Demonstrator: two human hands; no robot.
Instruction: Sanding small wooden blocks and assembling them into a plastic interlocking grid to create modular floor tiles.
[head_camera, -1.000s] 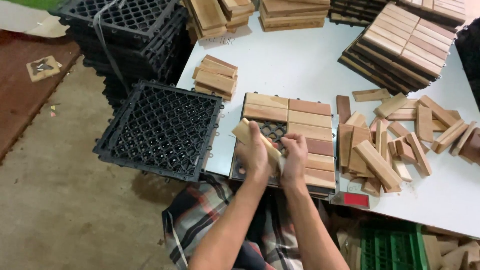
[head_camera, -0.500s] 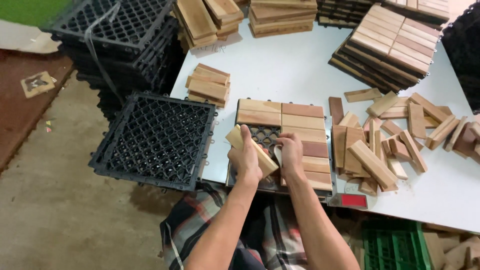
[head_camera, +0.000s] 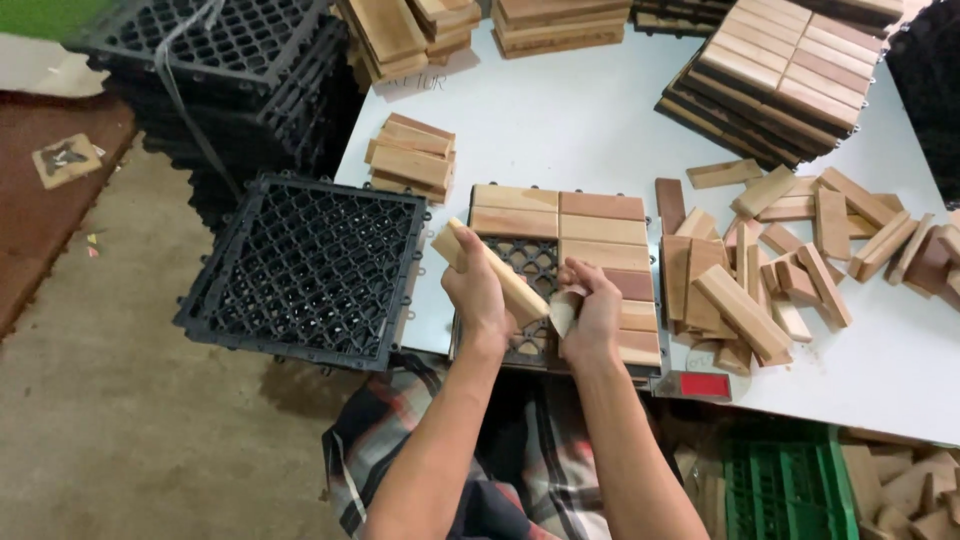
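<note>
A wooden slat (head_camera: 487, 268) is gripped in the closed left hand (head_camera: 478, 290) — tilted, above the half-filled deck tile (head_camera: 590, 225) on the white table (head_camera: 580, 120). Another slat's end (head_camera: 563, 310) is clasped by the right hand (head_camera: 593, 315) — beside loose slats (head_camera: 760, 270).

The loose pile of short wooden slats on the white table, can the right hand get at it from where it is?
Probably yes. The loose pile of short wooden slats lies open on the white table, just right of the right hand, nothing between. But that hand already holds a slat end.
</note>
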